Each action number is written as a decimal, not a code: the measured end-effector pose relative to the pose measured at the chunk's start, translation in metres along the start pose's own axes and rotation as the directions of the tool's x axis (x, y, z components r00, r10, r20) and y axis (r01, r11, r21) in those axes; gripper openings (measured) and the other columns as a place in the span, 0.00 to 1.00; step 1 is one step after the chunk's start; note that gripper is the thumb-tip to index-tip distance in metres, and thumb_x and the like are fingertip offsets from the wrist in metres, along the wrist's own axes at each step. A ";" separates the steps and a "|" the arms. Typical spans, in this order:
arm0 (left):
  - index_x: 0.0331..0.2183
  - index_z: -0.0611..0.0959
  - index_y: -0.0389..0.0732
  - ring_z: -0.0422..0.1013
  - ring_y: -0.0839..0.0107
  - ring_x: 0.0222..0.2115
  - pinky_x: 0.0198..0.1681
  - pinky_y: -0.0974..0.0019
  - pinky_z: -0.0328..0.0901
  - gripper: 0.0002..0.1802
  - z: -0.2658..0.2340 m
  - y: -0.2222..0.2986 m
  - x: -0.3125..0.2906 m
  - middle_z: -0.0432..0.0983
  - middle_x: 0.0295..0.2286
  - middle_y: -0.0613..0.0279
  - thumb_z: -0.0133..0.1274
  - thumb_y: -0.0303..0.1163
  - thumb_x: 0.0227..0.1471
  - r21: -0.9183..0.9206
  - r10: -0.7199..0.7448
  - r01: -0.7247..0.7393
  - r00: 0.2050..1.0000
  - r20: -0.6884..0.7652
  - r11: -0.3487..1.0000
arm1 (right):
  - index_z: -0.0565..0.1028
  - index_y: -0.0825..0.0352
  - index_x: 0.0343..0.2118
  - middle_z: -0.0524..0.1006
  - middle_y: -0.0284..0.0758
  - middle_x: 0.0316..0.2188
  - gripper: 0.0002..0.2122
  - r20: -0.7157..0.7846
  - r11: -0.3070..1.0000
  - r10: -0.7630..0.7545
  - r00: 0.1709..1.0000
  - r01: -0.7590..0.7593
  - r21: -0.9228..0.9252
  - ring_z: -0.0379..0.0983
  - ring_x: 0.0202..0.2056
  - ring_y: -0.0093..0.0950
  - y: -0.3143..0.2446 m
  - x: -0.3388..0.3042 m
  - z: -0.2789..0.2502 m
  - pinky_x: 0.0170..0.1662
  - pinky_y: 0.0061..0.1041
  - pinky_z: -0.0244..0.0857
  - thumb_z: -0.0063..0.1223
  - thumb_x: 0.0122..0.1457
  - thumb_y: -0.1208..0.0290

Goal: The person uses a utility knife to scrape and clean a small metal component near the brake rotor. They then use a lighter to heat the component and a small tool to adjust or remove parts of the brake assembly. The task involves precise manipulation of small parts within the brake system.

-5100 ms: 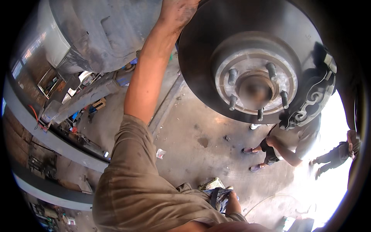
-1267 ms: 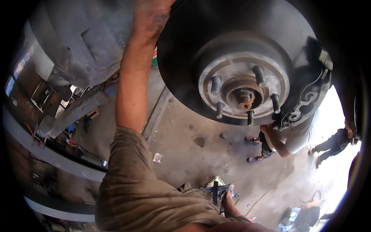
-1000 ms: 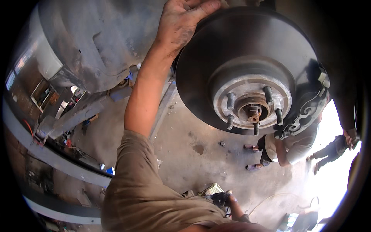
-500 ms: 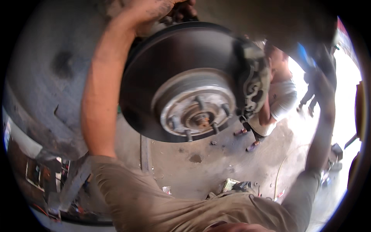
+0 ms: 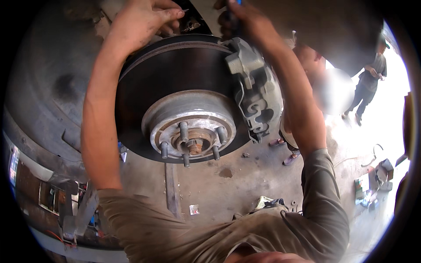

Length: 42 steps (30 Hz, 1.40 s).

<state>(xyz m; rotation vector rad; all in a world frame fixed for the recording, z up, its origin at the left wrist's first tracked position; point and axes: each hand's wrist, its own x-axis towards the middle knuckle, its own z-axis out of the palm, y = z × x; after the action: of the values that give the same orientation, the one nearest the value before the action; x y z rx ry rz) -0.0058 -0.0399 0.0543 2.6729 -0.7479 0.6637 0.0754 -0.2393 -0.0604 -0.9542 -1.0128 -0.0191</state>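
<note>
A dark brake disc [image 5: 175, 65] with a silvery hub and several bare wheel studs hangs in front of me. A grey brake caliper [image 5: 256, 87] straddles its right side. Over the disc's top edge reaches my left hand [image 5: 147, 19], thumb and forefinger pinched together; a small pale tip shows past them, too little to name. My right hand [image 5: 247, 22] is raised above the caliper, fingers closed round a dark and blue tool [image 5: 238, 2], mostly cut off by the upper rim. Behind the disc, dark suspension parts [image 5: 191, 23] are partly hidden.
A grey body panel [image 5: 52, 96] curves along the left. Behind my right arm crouches a person [image 5: 307, 59]; another person [image 5: 370, 81] stands far right. Boxes and parts [image 5: 372, 182] lie on the floor at right, and a metal bar [image 5: 172, 188] lies below the disc.
My right hand has come in from the far right with the blue-marked tool, up above the caliper. My left hand stays behind the disc's top. The disc now appears further left.
</note>
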 end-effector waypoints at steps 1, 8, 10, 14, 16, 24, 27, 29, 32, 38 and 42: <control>0.38 0.79 0.33 0.66 0.81 0.20 0.26 0.77 0.61 0.18 0.002 0.004 -0.002 0.73 0.22 0.67 0.52 0.40 0.54 0.059 -0.046 0.043 0.998 0.044 0.997 | 0.74 0.68 0.36 0.75 0.34 0.27 0.15 0.325 0.955 0.061 0.944 -0.150 0.256 0.69 0.29 0.25 -0.013 0.003 -0.016 0.37 0.25 0.63 0.48 0.60 0.59; 0.39 0.76 0.33 0.56 0.83 0.19 0.22 0.79 0.53 0.18 0.004 -0.017 0.003 0.61 0.19 0.73 0.47 0.41 0.57 -0.320 -0.077 0.129 0.982 0.170 0.938 | 0.73 0.66 0.24 0.66 0.26 0.15 0.23 -0.182 0.917 0.041 0.982 -0.109 -0.384 0.59 0.18 0.18 0.016 0.011 0.006 0.24 0.19 0.54 0.50 0.53 0.44; 0.42 0.74 0.33 0.57 0.82 0.19 0.23 0.80 0.54 0.19 0.008 -0.024 0.000 0.61 0.19 0.72 0.46 0.39 0.58 -0.432 -0.051 0.105 0.990 0.135 0.896 | 0.75 0.68 0.24 0.70 0.31 0.18 0.26 -0.157 0.705 0.210 0.965 -0.261 -0.660 0.65 0.22 0.22 0.005 0.017 0.002 0.29 0.23 0.60 0.49 0.51 0.43; 0.43 0.74 0.32 0.66 0.82 0.23 0.24 0.82 0.57 0.19 0.008 -0.022 0.004 0.71 0.24 0.67 0.48 0.38 0.57 -0.375 -0.037 0.090 0.988 0.148 0.923 | 0.77 0.71 0.29 0.75 0.36 0.23 0.26 -0.156 0.710 0.049 0.987 -0.144 -0.689 0.69 0.26 0.25 0.015 0.029 0.004 0.32 0.24 0.61 0.48 0.49 0.45; 0.44 0.75 0.33 0.69 0.81 0.25 0.24 0.82 0.59 0.20 0.012 -0.018 0.003 0.75 0.27 0.64 0.50 0.39 0.56 -0.355 -0.080 0.115 0.990 0.113 0.928 | 0.76 0.70 0.26 0.74 0.34 0.21 0.24 -0.122 0.709 0.078 0.990 -0.141 -0.691 0.68 0.24 0.24 0.015 0.033 0.008 0.30 0.24 0.60 0.47 0.50 0.47; 0.38 0.77 0.37 0.70 0.83 0.24 0.22 0.82 0.57 0.19 0.008 0.003 -0.003 0.78 0.28 0.64 0.55 0.43 0.51 -0.136 -0.210 0.224 0.972 0.105 0.965 | 0.71 0.66 0.18 0.68 0.29 0.16 0.19 -0.065 0.731 0.205 0.977 -0.197 -0.654 0.61 0.19 0.20 0.016 0.034 0.009 0.25 0.24 0.55 0.47 0.50 0.51; 0.37 0.77 0.38 0.69 0.84 0.24 0.22 0.82 0.57 0.18 0.011 0.003 0.000 0.78 0.27 0.65 0.55 0.43 0.51 -0.091 -0.187 0.198 0.975 0.117 0.976 | 0.73 0.66 0.19 0.69 0.29 0.17 0.20 -0.070 0.724 0.187 0.980 -0.186 -0.665 0.62 0.20 0.20 0.016 0.032 0.005 0.26 0.24 0.56 0.47 0.50 0.51; 0.37 0.77 0.38 0.69 0.84 0.24 0.22 0.81 0.57 0.18 0.010 0.001 0.001 0.78 0.27 0.65 0.54 0.43 0.51 -0.092 -0.164 0.177 0.978 0.126 0.980 | 0.74 0.66 0.21 0.70 0.29 0.17 0.20 -0.059 0.739 0.160 0.985 -0.159 -0.654 0.63 0.21 0.20 0.017 0.032 0.007 0.27 0.24 0.57 0.47 0.51 0.50; 0.37 0.77 0.37 0.69 0.84 0.25 0.23 0.81 0.57 0.18 0.009 -0.003 0.002 0.78 0.26 0.65 0.53 0.43 0.52 -0.116 -0.122 0.139 0.982 0.143 0.984 | 0.76 0.68 0.25 0.72 0.31 0.19 0.22 -0.082 0.745 0.151 0.985 -0.168 -0.646 0.65 0.22 0.21 0.017 0.032 0.005 0.29 0.24 0.58 0.47 0.51 0.49; 0.40 0.76 0.36 0.69 0.83 0.26 0.26 0.80 0.59 0.21 0.011 0.001 0.001 0.77 0.27 0.66 0.48 0.44 0.54 -0.126 -0.138 0.158 0.979 0.152 0.979 | 0.78 0.69 0.30 0.75 0.34 0.23 0.23 -0.032 0.741 0.141 0.989 -0.127 -0.659 0.69 0.27 0.24 0.016 0.030 0.003 0.33 0.26 0.61 0.48 0.50 0.48; 0.41 0.75 0.35 0.69 0.81 0.26 0.28 0.80 0.61 0.21 0.011 0.005 0.000 0.76 0.27 0.65 0.47 0.44 0.55 -0.121 -0.186 0.206 0.970 0.155 0.971 | 0.78 0.69 0.31 0.76 0.35 0.24 0.23 -0.052 0.747 0.127 0.991 -0.130 -0.653 0.70 0.28 0.25 0.014 0.027 0.005 0.34 0.26 0.61 0.48 0.50 0.48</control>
<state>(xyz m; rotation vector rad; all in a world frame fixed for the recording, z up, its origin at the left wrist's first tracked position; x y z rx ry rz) -0.0039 -0.0482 0.0455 2.6426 -0.5310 0.3606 0.0931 -0.2165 -0.0497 -1.6718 -0.9434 -0.2805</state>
